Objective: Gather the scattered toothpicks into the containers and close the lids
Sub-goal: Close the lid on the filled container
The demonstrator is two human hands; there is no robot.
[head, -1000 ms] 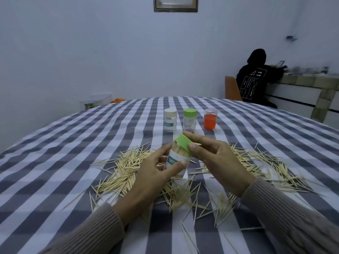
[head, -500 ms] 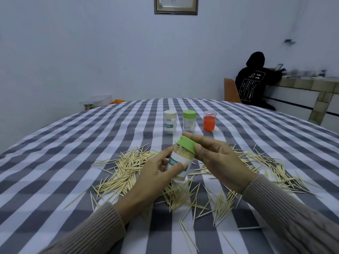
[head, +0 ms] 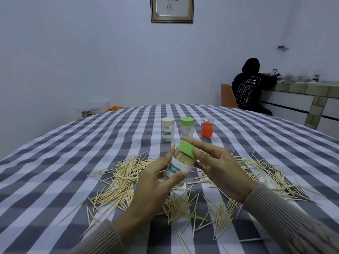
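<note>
Left hand: the left hand (head: 152,182) held the toothpick jar (head: 178,166) by its labelled body, thumb and fingers curled round it, above the surface (head: 55,162).
Right hand: the right hand (head: 220,167) had its grip on the green lid (head: 187,148), forefinger over the top and thumb at the rim nearest the camera.
Jar: it was tilted, top leaning away and to the right, packed with toothpicks; the lid sat on its mouth, but whether it was fully seated could not be told.
Scattered toothpicks: loose toothpicks (head: 124,180) lay on the checked cloth under and on either side of both hands.
Other containers: a white-lidded jar (head: 167,128), a green-lidded jar (head: 187,127) and an orange container (head: 207,127) stood upright in a row beyond the hands.
Background: a seated person in a dark hoodie (head: 251,87) was at a counter to the far right; a framed picture (head: 172,9) hung on the wall.
</note>
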